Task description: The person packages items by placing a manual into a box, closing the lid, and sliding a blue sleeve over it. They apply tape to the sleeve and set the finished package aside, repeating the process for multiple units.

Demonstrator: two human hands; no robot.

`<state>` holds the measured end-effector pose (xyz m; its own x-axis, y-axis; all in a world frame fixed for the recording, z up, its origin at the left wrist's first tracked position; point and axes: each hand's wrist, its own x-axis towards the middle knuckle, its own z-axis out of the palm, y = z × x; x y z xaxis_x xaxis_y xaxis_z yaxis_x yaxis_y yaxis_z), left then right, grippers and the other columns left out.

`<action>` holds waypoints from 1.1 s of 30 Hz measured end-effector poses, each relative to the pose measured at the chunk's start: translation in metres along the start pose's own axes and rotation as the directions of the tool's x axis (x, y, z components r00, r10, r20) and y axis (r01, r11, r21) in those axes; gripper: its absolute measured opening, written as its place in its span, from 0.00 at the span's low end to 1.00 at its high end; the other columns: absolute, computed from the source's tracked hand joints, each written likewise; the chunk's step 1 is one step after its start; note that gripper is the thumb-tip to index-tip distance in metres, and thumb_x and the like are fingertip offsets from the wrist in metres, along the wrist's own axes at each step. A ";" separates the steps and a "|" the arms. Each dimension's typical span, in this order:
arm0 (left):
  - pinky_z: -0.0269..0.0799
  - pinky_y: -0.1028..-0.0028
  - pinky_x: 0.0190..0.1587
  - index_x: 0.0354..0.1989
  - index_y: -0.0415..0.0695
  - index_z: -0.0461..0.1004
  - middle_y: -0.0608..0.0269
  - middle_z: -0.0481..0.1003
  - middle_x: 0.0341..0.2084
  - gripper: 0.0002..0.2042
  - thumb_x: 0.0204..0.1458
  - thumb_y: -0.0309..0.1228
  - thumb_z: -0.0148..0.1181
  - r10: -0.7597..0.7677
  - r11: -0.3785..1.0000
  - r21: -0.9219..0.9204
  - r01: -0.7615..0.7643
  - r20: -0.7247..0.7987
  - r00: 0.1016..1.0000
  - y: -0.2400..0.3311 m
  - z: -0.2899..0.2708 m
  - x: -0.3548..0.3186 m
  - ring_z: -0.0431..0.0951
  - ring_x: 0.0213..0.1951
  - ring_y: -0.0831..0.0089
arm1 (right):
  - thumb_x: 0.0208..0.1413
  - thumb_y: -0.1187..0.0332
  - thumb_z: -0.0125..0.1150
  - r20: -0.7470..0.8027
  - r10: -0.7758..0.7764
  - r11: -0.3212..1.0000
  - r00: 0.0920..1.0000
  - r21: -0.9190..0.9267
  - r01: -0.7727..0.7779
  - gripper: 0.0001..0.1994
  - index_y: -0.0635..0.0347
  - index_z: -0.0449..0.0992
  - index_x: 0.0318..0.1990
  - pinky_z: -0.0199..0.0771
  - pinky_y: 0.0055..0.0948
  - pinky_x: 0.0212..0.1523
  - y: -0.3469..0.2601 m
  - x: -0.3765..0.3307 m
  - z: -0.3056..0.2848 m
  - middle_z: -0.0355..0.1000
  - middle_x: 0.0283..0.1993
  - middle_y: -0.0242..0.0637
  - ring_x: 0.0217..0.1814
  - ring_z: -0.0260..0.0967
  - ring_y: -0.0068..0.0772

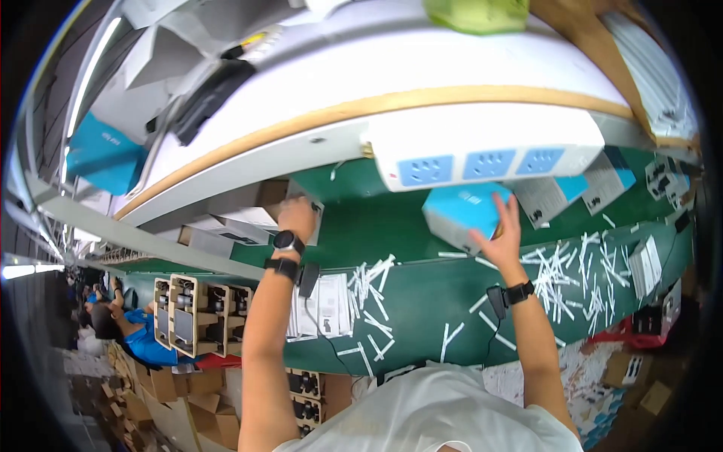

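Note:
My right hand (501, 237) grips the near right side of a blue-and-white carton (463, 207), thumb and fingers spread around its corner. The carton rests on the green bench under the power strip. At the left, my left hand (298, 217) has its fingers curled over a whitish box (317, 220) in a row of boxes; the fingertips are partly hidden. Beside that hand stand more white cartons (252, 217). Each wrist wears a black band with a small black device and cable; the left also has a watch (286, 241).
A white power strip (489, 143) hangs from the shelf edge above the green bench (422, 301). White paper strips (553, 279) lie scattered, with printed leaflets (322, 305) at left. More cartons (553, 200) stand at right. A wooden rack (199, 313) and a co-worker (135, 331) are at far left.

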<state>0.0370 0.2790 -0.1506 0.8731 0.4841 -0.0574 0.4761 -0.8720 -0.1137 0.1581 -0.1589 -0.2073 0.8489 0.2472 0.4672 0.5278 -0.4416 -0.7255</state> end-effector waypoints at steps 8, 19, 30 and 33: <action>0.75 0.55 0.49 0.43 0.44 0.77 0.51 0.73 0.49 0.11 0.58 0.32 0.50 -0.196 0.961 0.182 0.209 -0.090 0.977 -0.037 0.074 0.012 0.75 0.52 0.51 | 0.44 0.48 0.75 0.138 0.250 0.949 0.958 -0.233 -0.214 0.49 0.73 0.59 0.67 0.60 0.41 0.67 0.058 0.058 -0.013 0.61 0.66 0.61 0.70 0.59 0.54; 0.62 0.48 0.66 0.49 0.46 0.75 0.45 0.61 0.63 0.18 0.45 0.25 0.59 0.552 0.597 -0.334 -0.729 -0.488 0.676 0.164 0.057 -0.214 0.56 0.65 0.32 | 0.40 0.74 0.70 0.407 0.119 0.957 0.906 0.197 -0.214 0.38 0.66 0.64 0.64 0.65 0.23 0.32 -0.058 -0.116 -0.045 0.72 0.50 0.36 0.31 0.63 0.19; 0.77 0.59 0.37 0.44 0.36 0.75 0.48 0.78 0.35 0.12 0.52 0.26 0.59 -0.220 0.610 -0.783 -0.124 -0.317 0.922 0.056 0.059 -0.225 0.79 0.34 0.49 | 0.53 0.70 0.58 0.404 0.631 0.634 0.662 0.224 -0.741 0.15 0.71 0.72 0.46 0.71 0.28 0.39 -0.048 -0.156 -0.053 0.72 0.37 0.35 0.38 0.70 0.26; 0.70 0.51 0.56 0.68 0.35 0.53 0.30 0.66 0.57 0.38 0.49 0.34 0.63 -0.449 0.880 -0.152 0.449 0.040 0.893 -0.018 0.193 -0.228 0.73 0.53 0.37 | 0.52 0.70 0.60 0.453 0.544 0.662 0.707 0.286 -0.693 0.17 0.69 0.72 0.48 0.69 0.26 0.33 -0.038 -0.169 -0.037 0.72 0.35 0.32 0.33 0.68 0.24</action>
<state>-0.1907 0.1982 -0.3272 0.5618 0.8263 -0.0401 0.8273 -0.5613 0.0247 -0.0064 -0.2157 -0.2399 0.8990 0.3254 -0.2932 -0.2311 -0.2164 -0.9486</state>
